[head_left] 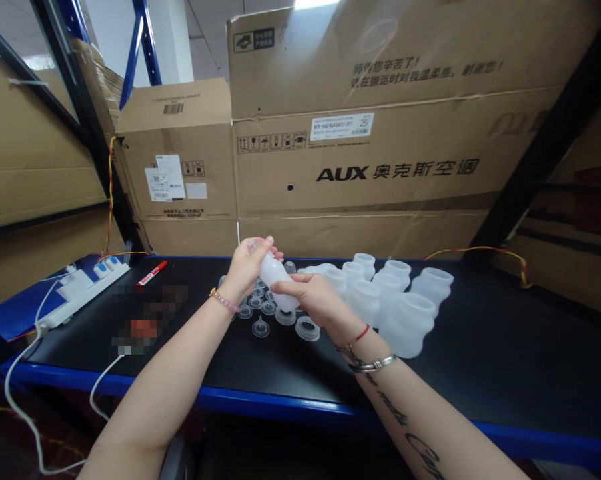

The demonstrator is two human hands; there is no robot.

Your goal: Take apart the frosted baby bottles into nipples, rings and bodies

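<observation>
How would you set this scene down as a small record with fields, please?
Left hand: the left hand grips the upper end of a pale translucent item
Right hand: the right hand holds the lower end of the same item, thumb across it
Near the hands: small clear domed parts and clear rings
Right of the hands: a cluster of translucent bottles
Left side: a red marker and a white power strip
Surface: black tabletop with a blue edge
Behind: cardboard boxes, one printed AUX
</observation>
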